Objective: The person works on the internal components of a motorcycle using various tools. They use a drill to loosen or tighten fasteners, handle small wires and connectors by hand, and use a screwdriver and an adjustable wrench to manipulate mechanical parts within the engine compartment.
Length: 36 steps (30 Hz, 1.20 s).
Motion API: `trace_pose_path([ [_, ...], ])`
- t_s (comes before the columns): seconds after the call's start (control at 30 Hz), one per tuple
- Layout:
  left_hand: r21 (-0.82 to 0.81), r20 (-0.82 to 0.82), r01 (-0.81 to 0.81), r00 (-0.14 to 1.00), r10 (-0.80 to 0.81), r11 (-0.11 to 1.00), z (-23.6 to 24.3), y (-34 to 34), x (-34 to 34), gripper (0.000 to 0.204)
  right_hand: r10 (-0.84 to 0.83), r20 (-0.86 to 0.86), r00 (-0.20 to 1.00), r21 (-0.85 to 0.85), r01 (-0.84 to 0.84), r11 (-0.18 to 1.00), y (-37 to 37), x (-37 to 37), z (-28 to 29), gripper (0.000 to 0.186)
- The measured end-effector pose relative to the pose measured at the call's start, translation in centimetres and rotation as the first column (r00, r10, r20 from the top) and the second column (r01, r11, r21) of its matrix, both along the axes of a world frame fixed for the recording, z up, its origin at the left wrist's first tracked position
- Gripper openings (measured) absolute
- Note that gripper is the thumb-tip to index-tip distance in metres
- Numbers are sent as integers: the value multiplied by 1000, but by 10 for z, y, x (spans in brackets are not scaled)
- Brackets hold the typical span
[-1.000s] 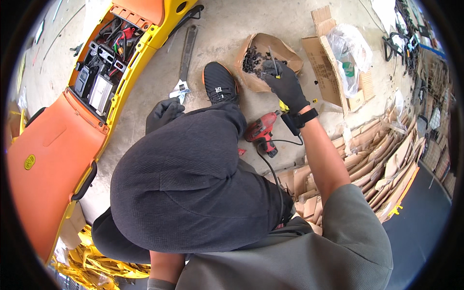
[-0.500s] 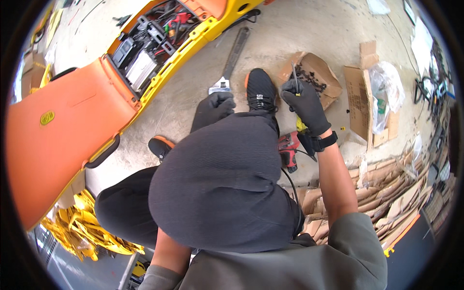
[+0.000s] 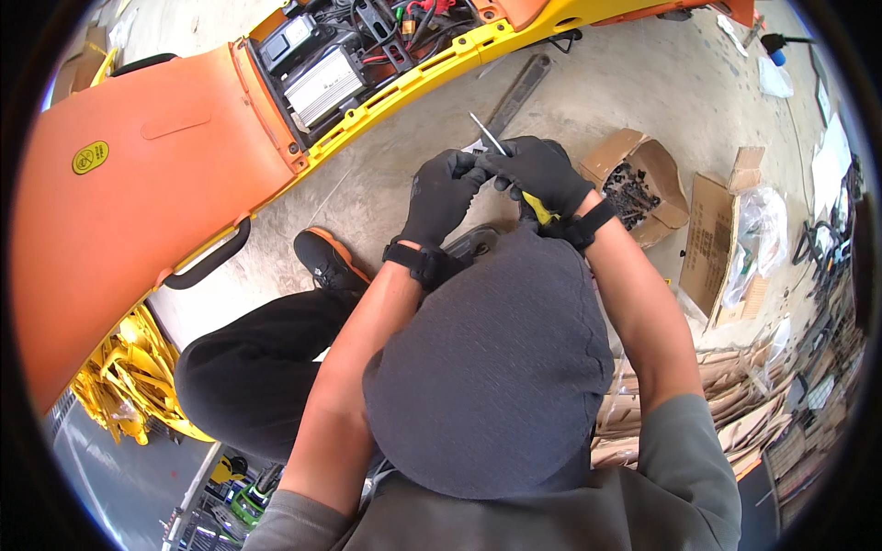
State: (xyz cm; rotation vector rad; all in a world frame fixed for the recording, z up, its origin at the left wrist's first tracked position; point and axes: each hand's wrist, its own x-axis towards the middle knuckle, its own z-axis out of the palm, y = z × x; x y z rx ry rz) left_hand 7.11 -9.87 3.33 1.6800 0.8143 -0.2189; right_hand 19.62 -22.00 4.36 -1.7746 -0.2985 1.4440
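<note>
In front of my raised knee, both gloved hands meet. My right hand (image 3: 537,173) is closed round a screwdriver (image 3: 488,134), its thin metal shaft pointing up and left and its yellow handle showing below the palm. My left hand (image 3: 444,195) has its fingers pinched together against the right hand's fingertips. Anything small between those fingertips is hidden. Beyond the hands, a big adjustable wrench (image 3: 520,92) lies on the floor, its jaw partly visible beside the screwdriver shaft.
At the left, an orange and yellow vehicle body (image 3: 197,156) has an open bay of wiring and boxes. To the right sit a carton of small black parts (image 3: 675,197) and an open cardboard box (image 3: 709,234) with plastic bags. Flattened cardboard (image 3: 707,395) is stacked nearer me.
My left hand has come up from beside the wrench jaw to meet the right. The right hand has moved left with the screwdriver, whose shaft now tilts left. My view has shifted.
</note>
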Motion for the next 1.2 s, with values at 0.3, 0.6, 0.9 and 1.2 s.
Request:
trace_pose_path([
  [0.3,-431,-56,-301,950,307,851,-65,36,-17,16,-464,26,885,247,444,861,-33,30,-74,26],
  [0.6,-432,-182,-390,921,345,813,-87,67,-15,15,254,861,441,-163,-234,958,-79,125,-94,37],
  [0.9,-227,-213,-313,940,266,922,-122,74,-16,10,-6,862,506,-184,323,928,-49,114,-106,38],
  [1.2,144,-62,3,998,6,990,-158,74,-27,21,134,857,497,-251,176,952,39,45,-124,45],
])
